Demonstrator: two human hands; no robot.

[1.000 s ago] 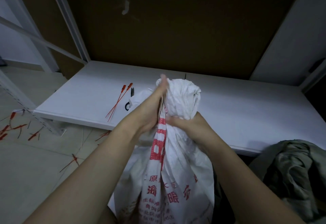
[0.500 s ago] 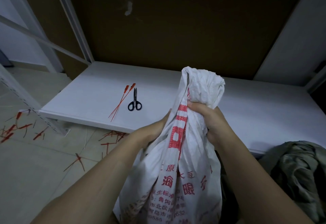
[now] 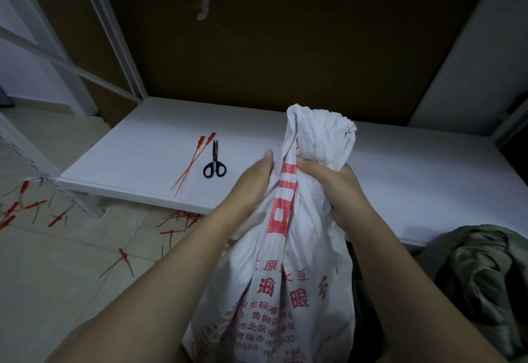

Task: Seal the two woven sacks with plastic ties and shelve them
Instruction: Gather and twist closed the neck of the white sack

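Note:
A white woven sack (image 3: 288,291) with red print stands upright in front of me, its mouth bunched into a twisted neck. My right hand (image 3: 337,188) grips that neck from the right, just under the crumpled top. My left hand (image 3: 251,188) presses against the neck's left side, thumb up, fingers hidden behind the fabric. Two red plastic ties (image 3: 194,162) lie on the white shelf board (image 3: 428,191), left of the sack.
Black scissors (image 3: 214,162) lie beside the ties. Several cut red tie pieces (image 3: 31,211) litter the tiled floor at left. A dark green cloth bundle (image 3: 485,282) sits at lower right. White rack posts (image 3: 114,37) rise at the left, brown board behind.
My left hand dropped from the sack's top to the neck's left side, uncovering the scissors. My right hand rose up the neck, and the bunched top now stands taller.

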